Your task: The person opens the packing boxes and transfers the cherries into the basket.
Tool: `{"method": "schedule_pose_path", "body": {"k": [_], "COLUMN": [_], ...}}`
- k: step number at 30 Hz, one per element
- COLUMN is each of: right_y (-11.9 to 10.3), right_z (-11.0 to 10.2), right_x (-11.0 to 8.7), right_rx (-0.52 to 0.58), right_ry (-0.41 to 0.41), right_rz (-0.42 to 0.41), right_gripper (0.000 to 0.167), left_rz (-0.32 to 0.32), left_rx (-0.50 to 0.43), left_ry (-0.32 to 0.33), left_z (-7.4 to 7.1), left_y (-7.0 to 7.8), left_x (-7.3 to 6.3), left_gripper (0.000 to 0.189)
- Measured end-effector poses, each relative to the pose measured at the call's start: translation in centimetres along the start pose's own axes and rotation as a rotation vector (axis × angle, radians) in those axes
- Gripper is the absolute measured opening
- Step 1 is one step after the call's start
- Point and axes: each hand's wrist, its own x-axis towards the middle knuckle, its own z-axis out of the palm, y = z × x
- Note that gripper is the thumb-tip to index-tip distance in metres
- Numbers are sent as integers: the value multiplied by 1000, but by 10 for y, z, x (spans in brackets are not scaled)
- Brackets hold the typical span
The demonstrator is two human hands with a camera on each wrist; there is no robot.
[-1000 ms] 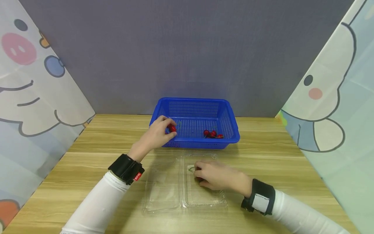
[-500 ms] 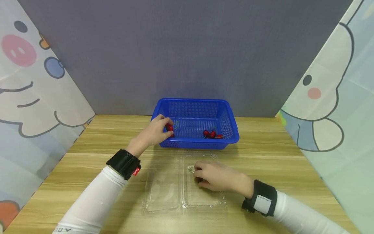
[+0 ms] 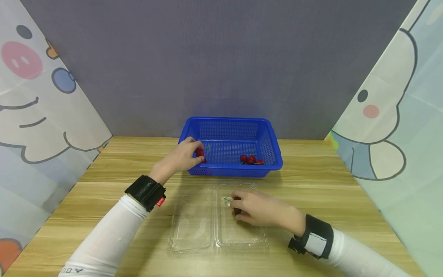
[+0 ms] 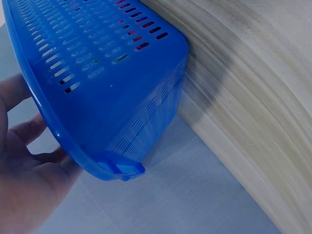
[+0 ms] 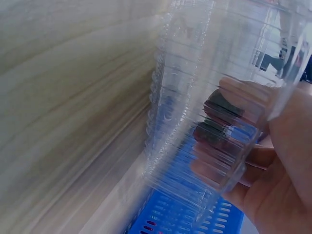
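Note:
In the head view, my left hand (image 3: pixel 183 156) reaches over the left rim of the blue basket (image 3: pixel 235 171), holding red cherries (image 3: pixel 199 152) between thumb and fingers. A green stem sticks out to their right. The left wrist view shows my fingers at the basket's rim, the fruit hidden behind its wall. My right hand (image 3: pixel 257 207) is low in the right half of a clear plastic clamshell box (image 3: pixel 215 246). Its thumb and fingers pinch dark cherries (image 5: pixel 219 109), seen through the box's ridged wall in the right wrist view.
Several more cherries (image 3: pixel 251 159) with stems lie at the basket's front right. The box lies unfolded on the wooden table (image 3: pixel 304 184), its left half (image 3: pixel 194 223) below my left forearm. A grey panel (image 3: pixel 221 65) stands behind the basket, with printed cloth on both sides.
My left hand has shifted slightly left inside the basket, and the cherries and stem moved with it. The right hand stays in the box, its wrist drifting a little right and down.

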Motion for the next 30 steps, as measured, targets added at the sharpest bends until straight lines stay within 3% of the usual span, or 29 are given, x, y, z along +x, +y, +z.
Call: {"method": "schedule_pose_path", "body": {"k": [7, 16, 30], "right_y": [1, 6, 7], "right_z": [-4, -10, -20], "right_x": [-3, -2, -3], "right_rx": [21, 23, -21], "right_ry": [22, 71, 109], "right_rz": [19, -15, -20], "right_gripper": [19, 23, 23], "left_rz": [-26, -24, 35], "left_rx": [18, 1, -8], "left_ry": [-24, -36, -23], "left_z": [0, 1, 6], "left_y": [-1, -1, -1], "left_x": [0, -2, -9], "left_gripper": [33, 31, 34]}}
